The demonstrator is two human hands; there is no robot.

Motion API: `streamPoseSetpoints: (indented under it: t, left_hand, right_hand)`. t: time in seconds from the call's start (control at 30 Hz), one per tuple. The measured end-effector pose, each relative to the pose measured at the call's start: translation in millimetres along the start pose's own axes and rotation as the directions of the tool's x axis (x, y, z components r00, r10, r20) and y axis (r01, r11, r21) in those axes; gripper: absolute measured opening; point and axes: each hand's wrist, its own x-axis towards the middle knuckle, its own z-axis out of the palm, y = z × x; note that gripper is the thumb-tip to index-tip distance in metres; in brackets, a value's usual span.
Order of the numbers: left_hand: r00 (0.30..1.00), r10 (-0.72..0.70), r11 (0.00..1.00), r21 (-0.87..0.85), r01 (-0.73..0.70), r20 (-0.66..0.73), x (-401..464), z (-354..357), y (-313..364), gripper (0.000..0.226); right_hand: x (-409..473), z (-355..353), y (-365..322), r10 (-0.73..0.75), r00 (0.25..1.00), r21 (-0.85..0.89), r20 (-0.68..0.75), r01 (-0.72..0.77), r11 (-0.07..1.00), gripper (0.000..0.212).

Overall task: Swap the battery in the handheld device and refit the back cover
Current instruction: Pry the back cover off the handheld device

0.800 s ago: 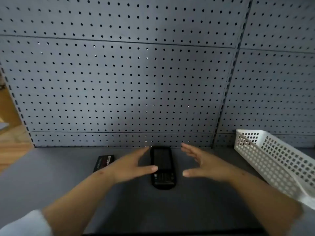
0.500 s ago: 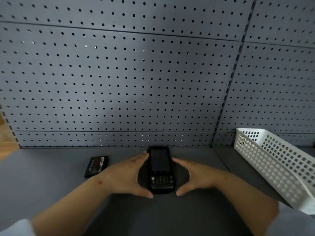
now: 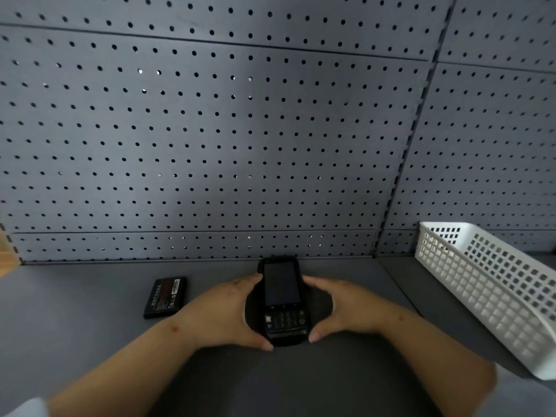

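A black handheld device with a dark screen and a small keypad lies face up on the grey table, near the pegboard wall. My left hand cups its left side, thumb at the lower corner and fingers at the upper edge. My right hand mirrors that on the right side. Both hands touch the device's edges. A flat black battery with a red label lies on the table to the left of my left hand, apart from it.
A white perforated plastic basket stands at the right, angled toward me. A grey pegboard wall rises right behind the device. The grey table stretches out to the left of the battery.
Both hands came down from hovering beside the device and closed in on its two sides. The device and the battery stayed where they were.
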Motion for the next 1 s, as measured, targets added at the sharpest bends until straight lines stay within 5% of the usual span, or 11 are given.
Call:
streamPoseSetpoints:
  t: [0.23, 1.0]
  left_hand:
    - [1.000, -0.028, 0.985, -0.170, 0.027, -0.002, -0.2, 4.1, 3.3, 0.116]
    - [0.993, -0.089, 0.898, -0.426, 0.113, 0.077, -7.6, -7.1, -20.0, 0.138]
  right_hand:
    - [0.2, -12.2, -20.9, -0.063, 0.994, 0.045, -0.085, 0.067, 0.997, 0.097]
    - [26.0, 6.8, -44.8, -0.046, 0.998, -0.035, 0.034, 0.047, 0.998, 0.094]
